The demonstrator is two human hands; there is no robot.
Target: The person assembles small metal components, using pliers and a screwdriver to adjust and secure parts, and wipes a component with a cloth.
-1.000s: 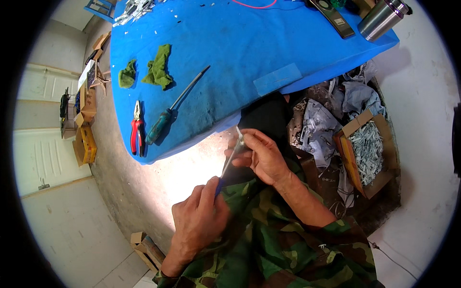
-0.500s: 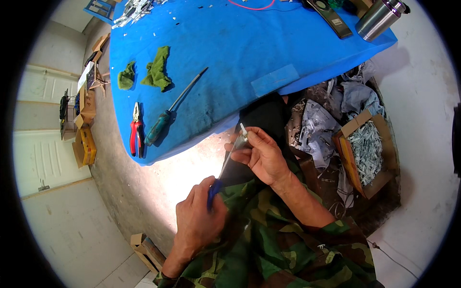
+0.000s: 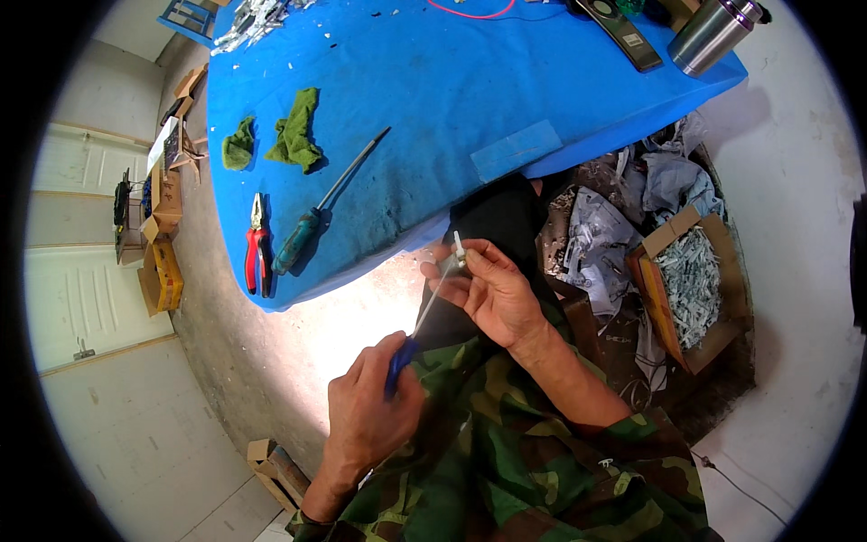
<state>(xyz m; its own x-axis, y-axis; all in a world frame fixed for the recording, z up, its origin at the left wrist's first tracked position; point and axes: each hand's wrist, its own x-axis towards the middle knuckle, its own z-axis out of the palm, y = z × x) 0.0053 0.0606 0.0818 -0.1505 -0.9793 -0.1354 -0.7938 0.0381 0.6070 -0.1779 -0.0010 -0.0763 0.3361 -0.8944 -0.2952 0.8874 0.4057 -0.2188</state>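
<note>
Now more of the blue-handled screwdriver's grip (image 3: 399, 366) shows beyond the left hand (image 3: 366, 402) than a second ago, when only a sliver of blue peeked out. That hand is wrapped around the grip, its fingers curled in. The thin metal shaft (image 3: 429, 308) slants up and to the right toward the small white piece (image 3: 458, 244), ending just beside it; whether the tip touches is too small to tell.

The white piece is in the right hand (image 3: 499, 298), pinched between thumb and forefinger in front of the person's dark-clothed leg. It stands nearly upright, where a second ago it leaned to the left. The other fingers of that hand are bent and spaced apart.

On the blue-covered table (image 3: 406, 81), nothing has changed place: red-handled pliers (image 3: 258, 248) lie beside a teal-handled screwdriver (image 3: 299, 240), with two green rags (image 3: 296, 135) farther up. To the right, the cardboard box (image 3: 670, 233) full of pale strips (image 3: 690, 289) sits as it did.
</note>
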